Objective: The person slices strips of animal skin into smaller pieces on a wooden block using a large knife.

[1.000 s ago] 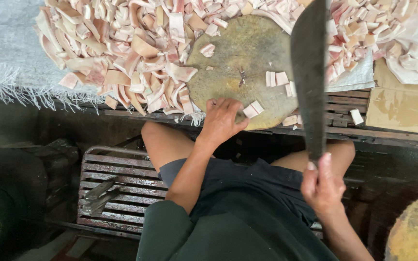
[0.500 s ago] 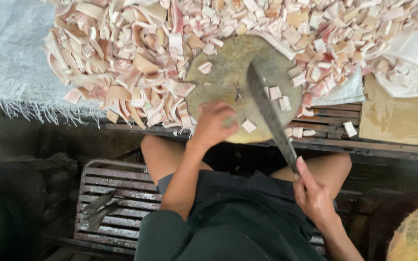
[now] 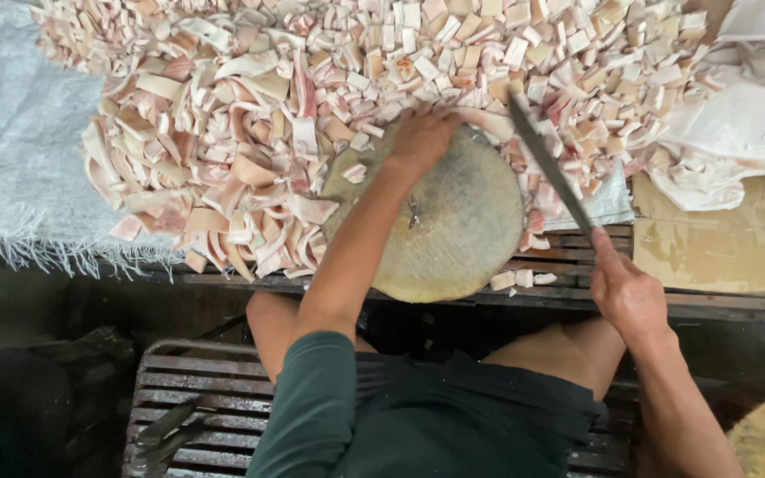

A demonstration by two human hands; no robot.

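Left hand (image 3: 420,140) flat, empty, at block's (image 3: 453,230) far edge; right hand (image 3: 628,292) grips cleaver (image 3: 549,164). Cut pieces (image 3: 453,44) abundant, strips (image 3: 223,177) remain.

L hand (image 3: 420,140) on round chopping block (image 3: 453,239), R hand (image 3: 626,296) w/ cleaver (image 3: 546,159) over meat pieces (image 3: 250,115)

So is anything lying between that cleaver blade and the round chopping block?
Nothing visible does. The cleaver in the right hand hangs over the chopping block's right edge; the left hand rests at its far rim, beside the cut pieces.
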